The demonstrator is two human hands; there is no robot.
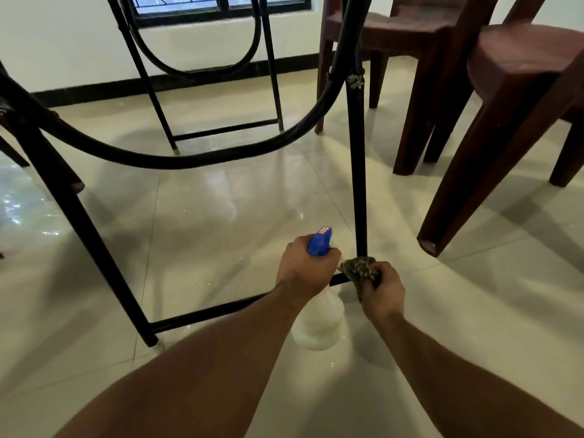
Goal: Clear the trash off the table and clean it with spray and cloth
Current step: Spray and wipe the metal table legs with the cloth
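Low view under a black metal table. L hand [305,270] has its fingers curled round the neck of a white spray bottle [319,324] w/ a blue trigger head, held just above the tiled floor [221,216]. R hand [384,290] grips a patterned cloth [360,270], fingers bunched round it, pressing it against the bottom of a table leg [355,153]. Brown chairs [521,90] stand at right.

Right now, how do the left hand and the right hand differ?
The left hand grips a spray bottle with a blue head; the right hand grips a patterned cloth. The right hand holds the cloth against the foot of the table leg; the left hand holds the bottle beside it. Both have curled fingers.
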